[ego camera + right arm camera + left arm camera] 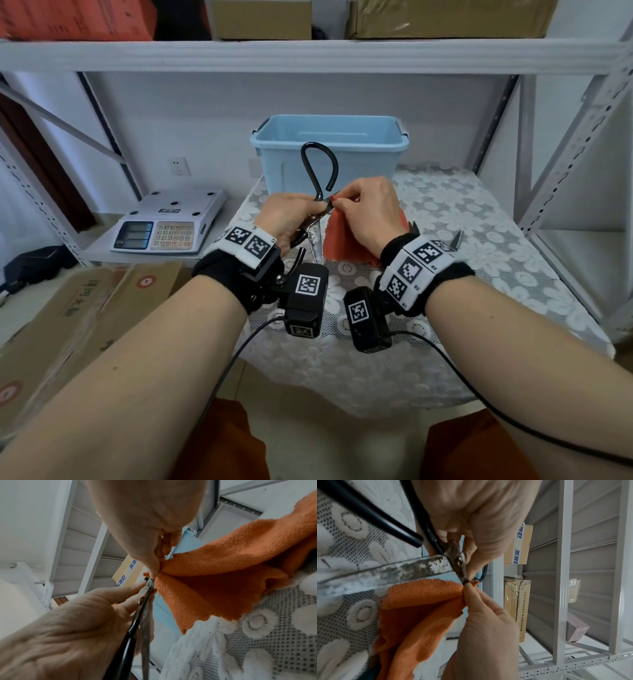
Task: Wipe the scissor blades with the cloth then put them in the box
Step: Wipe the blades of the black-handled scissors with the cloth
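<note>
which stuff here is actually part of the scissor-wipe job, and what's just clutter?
In the job:
scissors, gripped by left hand
orange cloth, pinched by right hand at the blades
blue box, behind the hands

Lying about:
weighing scale
cardboard boxes, floor left
second blade tip, right of the wrist

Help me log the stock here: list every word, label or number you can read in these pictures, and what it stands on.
"动能加": blue print on the pale yellow cardboard box on the shelf.
"请勿用利器开箱,以免划伤箱内物品!": brown taped carton beside it.
Grey electronic scale's keypad: too small.
Brown floor carton's print: blurred.
White wrist tags: square codes only.
</note>
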